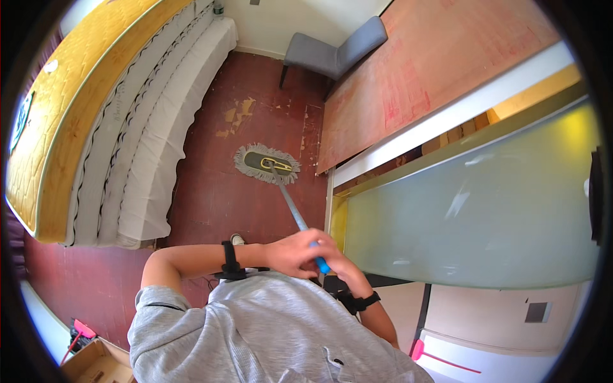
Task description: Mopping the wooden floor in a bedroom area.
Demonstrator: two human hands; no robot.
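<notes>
Both my hands are closed around the upper end of a flat dust mop's metal handle [292,203], in front of my chest. My left hand [287,253] comes from the left, and its fingers partly overlap my right hand [333,251]. From between them sticks out the handle's blue end grip [322,264]. Ahead of me, the mop head [253,160] rests flat on the dark red floor [206,196], with grey yarn fringe all round and a yellow frame on top. Each wrist wears a black strap.
A bed with stacked mattresses [96,119] runs along the left. A grey upholstered chair [313,51] stands at the far wall. On the right are a reddish board [412,91] and a frosted glass top [455,225]. A wooden box [103,359] and pink broom [85,329] lie behind left.
</notes>
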